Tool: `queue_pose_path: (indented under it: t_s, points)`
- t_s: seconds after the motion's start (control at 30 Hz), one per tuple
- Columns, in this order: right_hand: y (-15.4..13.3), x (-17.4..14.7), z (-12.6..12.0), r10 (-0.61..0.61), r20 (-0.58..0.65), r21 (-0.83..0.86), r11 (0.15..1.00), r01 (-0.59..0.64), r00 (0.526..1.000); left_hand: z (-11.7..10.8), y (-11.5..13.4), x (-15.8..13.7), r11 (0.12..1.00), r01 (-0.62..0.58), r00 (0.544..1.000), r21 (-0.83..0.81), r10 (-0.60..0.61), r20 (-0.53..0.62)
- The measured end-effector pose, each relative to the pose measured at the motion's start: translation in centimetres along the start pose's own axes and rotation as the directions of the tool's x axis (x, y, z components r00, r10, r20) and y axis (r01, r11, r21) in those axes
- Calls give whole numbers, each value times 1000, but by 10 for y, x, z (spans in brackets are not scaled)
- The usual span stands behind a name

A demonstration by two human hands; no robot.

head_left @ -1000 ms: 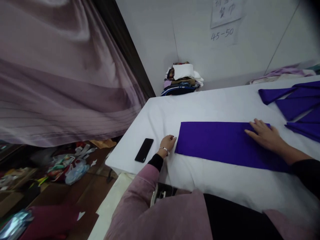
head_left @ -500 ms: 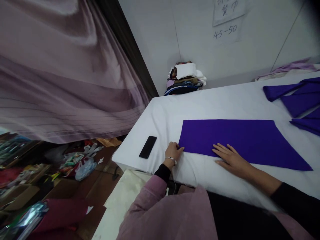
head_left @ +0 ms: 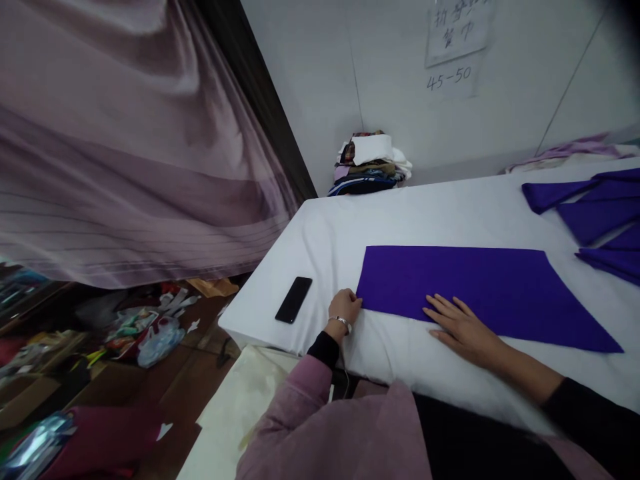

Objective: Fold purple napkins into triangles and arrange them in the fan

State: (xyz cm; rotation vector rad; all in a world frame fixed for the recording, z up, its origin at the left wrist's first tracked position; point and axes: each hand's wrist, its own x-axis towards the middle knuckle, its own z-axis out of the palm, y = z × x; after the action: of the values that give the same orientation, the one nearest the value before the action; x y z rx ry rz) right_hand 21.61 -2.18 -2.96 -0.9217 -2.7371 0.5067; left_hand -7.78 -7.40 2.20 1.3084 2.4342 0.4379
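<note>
A purple cloth napkin [head_left: 500, 280] lies folded flat on the white-covered table [head_left: 435, 210], its right end slanting to a point. At its near left corner, my left hand [head_left: 344, 308] is closed with curled fingers pinching the edge. My right hand [head_left: 463, 331] rests flat on the near edge, around the middle, fingers spread and palm down. Left of my left hand lies a black smartphone [head_left: 294, 300].
More purple cloths [head_left: 600, 210] lie loosely at the table's right side. A stack of folded clothes [head_left: 370, 163] stands by the wall. On the left hangs a mauve curtain [head_left: 150, 147], with bags [head_left: 160, 340] and boxes on the floor below.
The view has tilted up slightly, so everything sits a little lower. My left hand has drawn slightly left at the corner, its thumb no longer reaching over the cloth. My right hand stays put.
</note>
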Motion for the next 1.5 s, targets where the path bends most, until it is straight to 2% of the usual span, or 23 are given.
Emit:
queue_pose_path:
  t_s: [0.17,0.27,0.37,0.47,0.57,0.67,0.77,0.87,0.93,0.97,1.03,1.1,1.17,1.2,1.27,1.37,1.4,1.5]
  points:
    - [-2,0,-1,7,25,-22,1000,-6,1000,0,-1,-2,1000,-16,999,-13,16,-29]
    - [-2,1,0,8,29,-25,1000,-7,1000,1,0,-1,999,-34,998,37,35,-51]
    - [-2,1,1,4,29,-8,1000,-4,1000,1,3,3,995,-32,999,92,32,1]
    - [-2,1,0,-8,5,37,999,8,1000,1,6,7,996,-39,999,75,36,31]
    - [-4,2,-4,-10,-11,92,996,11,1000,1,7,11,998,-58,998,-13,57,-15]
    - [-9,4,-12,15,26,141,990,-18,1000,1,6,15,974,-106,994,-200,95,-62]
    - [-21,9,-22,74,50,221,972,-83,996,-1,8,18,902,-183,982,-392,149,-117]
    - [-39,23,-27,111,-17,405,910,-95,994,-9,21,18,827,-310,948,-470,229,-221]
    - [-50,37,-28,161,-67,609,789,-88,985,-13,38,15,774,-422,902,-471,311,-298]
    - [-54,45,-29,207,-77,722,686,-89,975,-15,49,12,745,-479,874,-464,357,-330]
    - [-58,59,-33,315,-75,912,406,-63,946,-16,74,6,683,-580,813,-444,454,-364]
    - [-54,67,-40,412,-57,993,113,11,910,-12,104,-4,637,-644,765,-422,546,-343]
    - [-44,66,-50,497,-26,994,-79,76,867,-4,135,-16,634,-670,739,-387,622,-259]
    - [-37,61,-56,538,-9,988,-127,91,843,2,150,-22,631,-685,720,-363,663,-206]
    - [-19,45,-67,609,20,984,-154,93,793,19,178,-35,591,-741,647,-319,756,-102]
    - [12,10,-78,692,60,989,-140,52,720,53,209,-52,458,-836,479,-301,878,6]
    - [23,-2,-80,723,82,990,-137,25,686,64,216,-57,419,-853,430,-312,902,36]
    - [53,-32,-81,833,125,992,-124,-38,539,92,223,-69,331,-871,301,-363,943,139]
